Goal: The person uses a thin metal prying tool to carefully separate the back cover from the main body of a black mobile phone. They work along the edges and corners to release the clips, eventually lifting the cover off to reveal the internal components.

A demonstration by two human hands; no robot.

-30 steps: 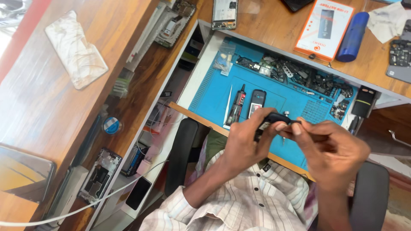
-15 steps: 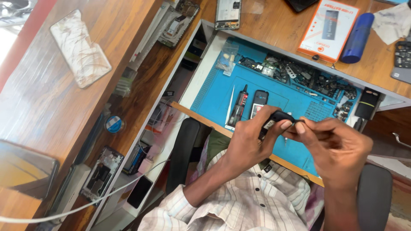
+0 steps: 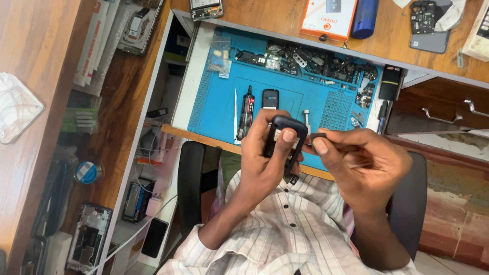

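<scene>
Clamped in our left hand [image 3: 265, 163] is a small dark phone [image 3: 285, 140], thumb pressed across its face and fingers wrapped behind it; it sits at the middle of the frame, raised above the near edge of the blue work mat [image 3: 300, 97]. Our right hand [image 3: 364, 163] closes its thumb and forefinger together on a small black tool handle [image 3: 320, 138], whose tip we cannot make out where it meets the phone's right side. Below both hands, at the bottom of the frame, we see our striped shirt [image 3: 285, 234] and the black chair [image 3: 191, 188] under us.

Just beyond the phone, on the mat, lie a black glue tube [image 3: 247, 112] with a red band, a thin white stick [image 3: 235, 114] to its left, another small dark phone [image 3: 270, 98] and a short metal peg [image 3: 306, 118]. Farther up, a heap of loose dark phone parts [image 3: 316, 58] runs along the mat's far edge. On the wooden desktop at the top of the frame stand an orange and white box [image 3: 328, 18] and a blue cylinder [image 3: 364, 18]. At the far left, on another wooden surface, rests a crumpled white cloth [image 3: 18, 107].
</scene>
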